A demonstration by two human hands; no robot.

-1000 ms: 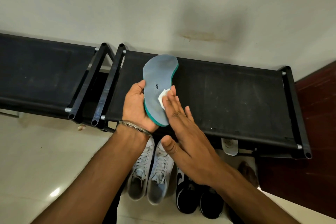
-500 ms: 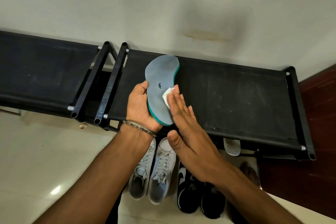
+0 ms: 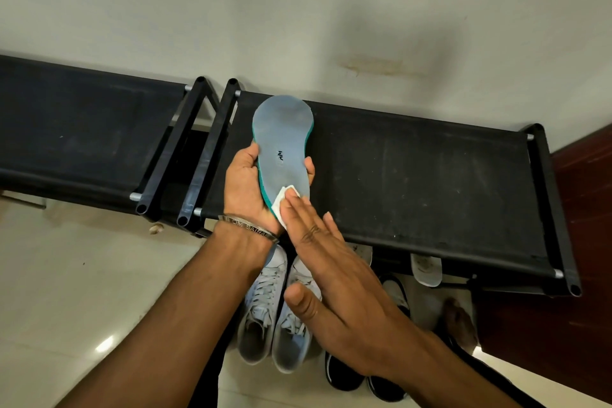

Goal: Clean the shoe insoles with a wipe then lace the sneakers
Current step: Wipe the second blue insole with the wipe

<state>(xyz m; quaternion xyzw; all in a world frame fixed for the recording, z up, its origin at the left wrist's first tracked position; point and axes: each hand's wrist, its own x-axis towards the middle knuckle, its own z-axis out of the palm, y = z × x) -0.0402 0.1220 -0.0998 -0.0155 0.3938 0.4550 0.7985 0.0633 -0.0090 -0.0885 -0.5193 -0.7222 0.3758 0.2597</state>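
- I'm holding the insole [image 3: 281, 149] in my left hand [image 3: 246, 189], fingers [image 3: 309, 167] curling around its edges, heel end in my palm, toe end pointing at the wall, above the front-left part of the black rack shelf [image 3: 430, 182].
- My right hand [image 3: 337, 288] is lying flat, fingers [image 3: 298, 209] fully stretched, not gripping; they're pressing the white wipe [image 3: 281, 205] onto the insole's heel end.
- Status, my read: wiping is in progress on this insole; I can't tell how much is clean.
- The white sneakers [image 3: 275, 315] are standing on the floor under my arms, by the shelf's front edge, already looking laced.
- Remaining: finishing the wipe, any other insole, refitting, lacing check.
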